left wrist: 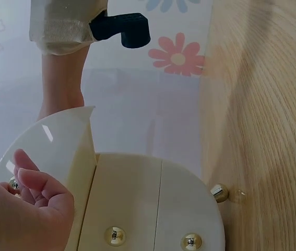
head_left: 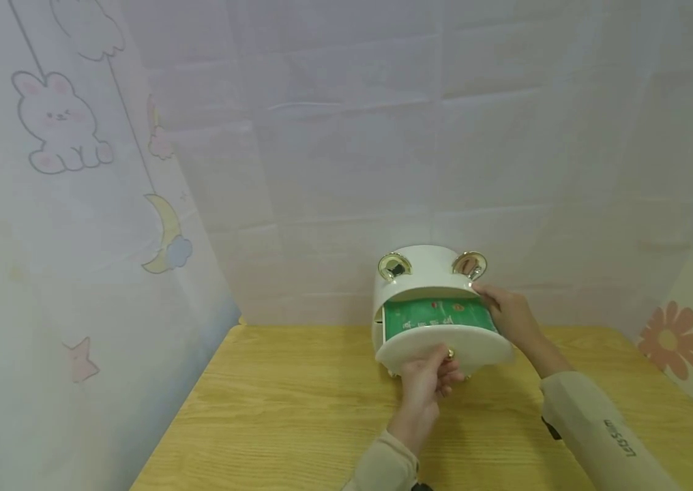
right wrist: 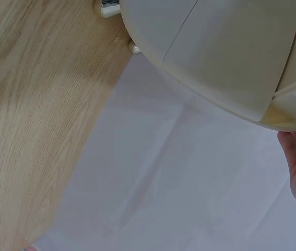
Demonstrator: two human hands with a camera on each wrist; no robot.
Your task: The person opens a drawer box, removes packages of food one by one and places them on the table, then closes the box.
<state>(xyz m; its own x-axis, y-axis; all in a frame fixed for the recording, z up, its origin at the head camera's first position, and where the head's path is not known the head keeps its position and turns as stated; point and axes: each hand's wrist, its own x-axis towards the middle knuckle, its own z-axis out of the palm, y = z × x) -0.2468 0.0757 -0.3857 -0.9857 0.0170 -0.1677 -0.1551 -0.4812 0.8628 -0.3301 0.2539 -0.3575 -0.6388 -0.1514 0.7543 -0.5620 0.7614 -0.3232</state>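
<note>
- Head view: left hand [head_left: 423, 382] has thumb and curled fingers at the gold knob [head_left: 450, 354], looks like a pinch. Makes sense, it's the one bit of that front made for pulling.
- Right hand [head_left: 511, 319] touches the cabinet [head_left: 426, 267] at its upper right edge, beside the opening. Some fingers hidden; can't tell if it's gripping or just resting. My read: steadying the body against the left hand's pull.
- Top drawer [head_left: 483, 348] is out toward the person, front panel tipped so its face looks partly upward.
- Green packet [head_left: 435, 315] lies inside, printed face up. Drawer walls probably stop it sliding off.
- Left wrist view: both lower drawers [left wrist: 127, 193] sit flush, each with its own knob, neither being touched.
- Gold foot [left wrist: 219, 192] lifts the body off the worktop [head_left: 260, 409].
- Two gold discs [head_left: 394, 266] stand up from the cabinet's top like eyes; decoration, I'd guess.
- Cabinet sits at the worktop's far side, near the pale cloth [head_left: 334, 170] hung behind.
</note>
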